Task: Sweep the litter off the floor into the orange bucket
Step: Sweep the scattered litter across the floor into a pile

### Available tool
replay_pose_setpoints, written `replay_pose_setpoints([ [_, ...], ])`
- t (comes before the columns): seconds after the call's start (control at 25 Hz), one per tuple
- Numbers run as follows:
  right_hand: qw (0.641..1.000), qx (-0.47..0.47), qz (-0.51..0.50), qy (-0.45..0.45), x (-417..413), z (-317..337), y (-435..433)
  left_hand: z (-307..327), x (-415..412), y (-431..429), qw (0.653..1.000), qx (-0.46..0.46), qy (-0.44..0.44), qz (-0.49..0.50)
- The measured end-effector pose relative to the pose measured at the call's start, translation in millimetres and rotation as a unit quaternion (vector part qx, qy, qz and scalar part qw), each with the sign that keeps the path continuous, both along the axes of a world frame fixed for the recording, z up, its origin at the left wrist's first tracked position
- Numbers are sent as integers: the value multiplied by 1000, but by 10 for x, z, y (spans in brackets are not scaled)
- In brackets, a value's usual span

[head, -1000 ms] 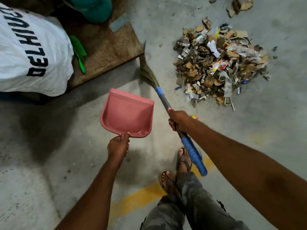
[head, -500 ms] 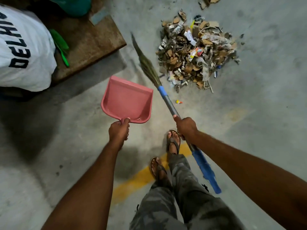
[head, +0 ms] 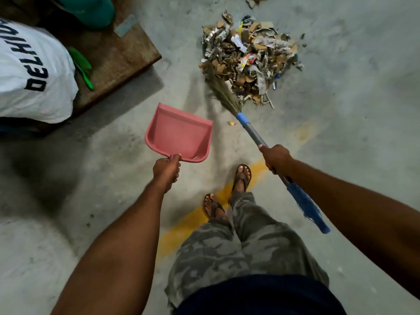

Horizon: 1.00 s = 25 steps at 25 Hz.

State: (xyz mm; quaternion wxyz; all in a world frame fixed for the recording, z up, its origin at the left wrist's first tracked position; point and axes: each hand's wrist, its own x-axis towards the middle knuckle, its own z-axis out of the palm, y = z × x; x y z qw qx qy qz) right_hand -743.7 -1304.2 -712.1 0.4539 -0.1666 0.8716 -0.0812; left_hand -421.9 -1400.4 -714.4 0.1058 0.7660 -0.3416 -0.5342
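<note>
The left hand (head: 167, 170) is gripping the dustpan (head: 179, 135) handle, fingers curled round it, aiming the open lip far toward the litter (head: 247, 57). The right hand (head: 276, 159) is wrapping the broom (head: 252, 130) shaft, bristles touching the pile's near-left edge, probably to drag scraps nearer. Open floor (head: 341, 133) is lying between pan and pile; no orange bucket is showing.

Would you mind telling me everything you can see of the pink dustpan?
The pink dustpan looks like smooth moulded plastic: a flat tray with raised walls at the back and both sides, and an open front lip pointing away from the person. It holds no litter. The left hand grips its handle at the near edge, hiding most of it. It seems to be held above the concrete floor, left of the broom and apart from the litter pile. Nothing else touches it.
</note>
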Motion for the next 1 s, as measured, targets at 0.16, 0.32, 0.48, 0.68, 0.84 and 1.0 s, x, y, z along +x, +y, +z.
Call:
replay_pose_setpoints([
  [0.16, 998, 19, 36, -54, 7, 156, 522, 207, -146, 299, 1000, 16, 5, 0],
  [0.32, 985, 107, 117, -72, -258, -63, 864, 162, -299, 560, 999, 32, -19, 0],
  [0.48, 985, 137, 96, -35, -1046, -412, 973, -132, -778, 837, 998, 55, -26, 32],
  [0.68, 983, 129, 127, 32, -2167, -674, 347, -442, -1690, 993, 995, 83, -13, 62],
  [0.84, 989, 56, 115, 66, -2908, -659, -464, -382, -2404, 783, 995, 61, -6, 77],
  [1.0, 982, 39, 163, 83, -3329, -250, -855, -69, -2935, 474, 997, 18, 9, 74],
])
